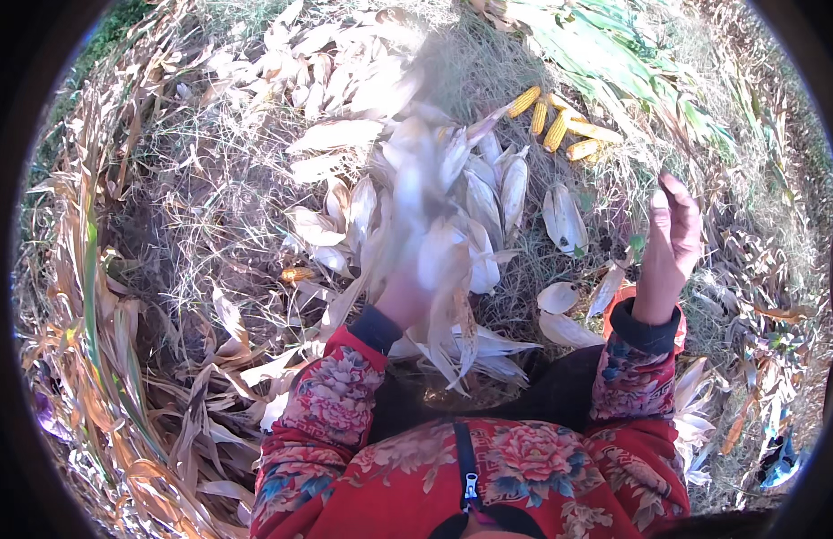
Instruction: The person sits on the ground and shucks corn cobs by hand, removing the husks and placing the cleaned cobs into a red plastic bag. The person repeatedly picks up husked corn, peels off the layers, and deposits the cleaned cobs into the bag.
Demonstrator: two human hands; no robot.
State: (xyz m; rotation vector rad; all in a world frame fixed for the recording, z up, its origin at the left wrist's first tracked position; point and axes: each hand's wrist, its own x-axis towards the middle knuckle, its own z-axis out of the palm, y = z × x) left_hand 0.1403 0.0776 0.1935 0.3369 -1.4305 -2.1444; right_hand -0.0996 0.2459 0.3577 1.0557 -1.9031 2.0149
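Observation:
My left hand (410, 296) is at the middle, with pale dry corn husks (443, 263) against and over it; glare and blur hide its fingers, so its hold cannot be told. Raised at the right, my right hand (674, 226) has its fingers bent near the thumb, and nothing clearly shows between them. Unhusked corn ears (484, 202) lie in a heap beyond my left hand. Several husked yellow corn cobs (557, 131) lie together on the grass, beyond and to the left of my right hand. One unhusked ear (565, 220) rests apart between the heap and my right hand.
More husks or ears (322, 67) are piled at the far left. Dry corn stalks and leaves (100, 303) line the left side; green corn leaves (612, 60) lie at the upper right. An orange-red object (615, 303) sits by my right cuff. A partly covered yellow cob (297, 274) lies left.

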